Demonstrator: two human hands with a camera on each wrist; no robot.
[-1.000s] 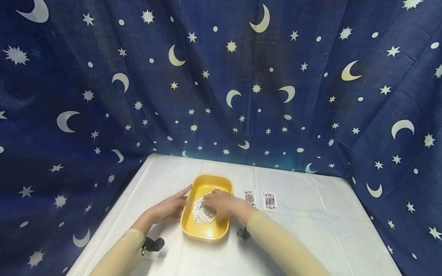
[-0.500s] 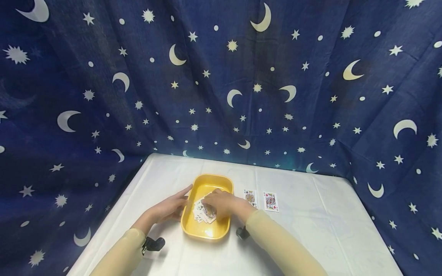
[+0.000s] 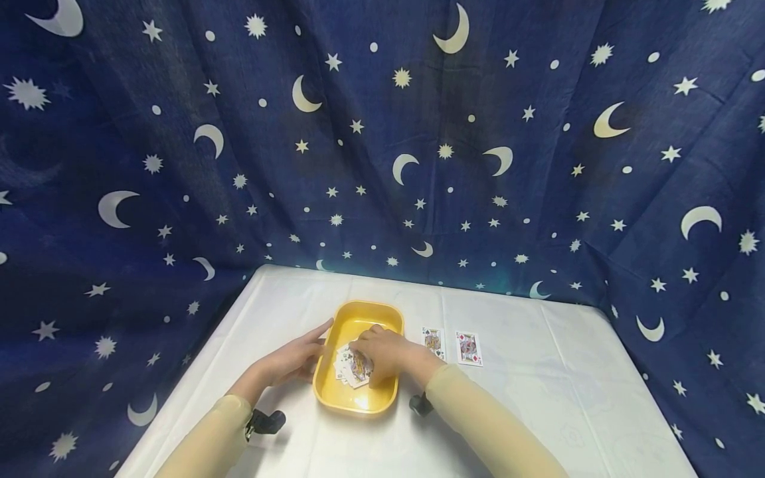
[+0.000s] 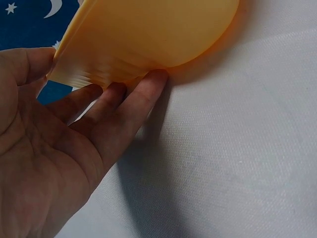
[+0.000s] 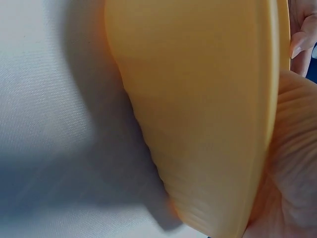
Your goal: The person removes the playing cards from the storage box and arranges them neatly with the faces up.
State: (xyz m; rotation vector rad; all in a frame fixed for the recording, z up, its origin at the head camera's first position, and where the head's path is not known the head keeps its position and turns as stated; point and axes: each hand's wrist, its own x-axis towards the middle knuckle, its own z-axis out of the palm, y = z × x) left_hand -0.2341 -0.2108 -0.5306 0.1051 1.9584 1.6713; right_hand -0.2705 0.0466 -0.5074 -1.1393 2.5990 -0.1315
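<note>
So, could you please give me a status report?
Left hand against yellow tray's outside. Right hand inside, at card pile. Two cards on table beside tray. No obstruction seen.

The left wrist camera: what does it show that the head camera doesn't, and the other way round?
Only the left wrist camera shows the palm side of the left hand and the ridges on the outside of the yellow tray.

Only the head camera shows the cards lying in the tray, the red diamond card and its neighbor card outside it, and the cream sleeves.

Both show the left hand touching the tray, the white tablecloth, and some of the blue moon-and-star cloth.
</note>
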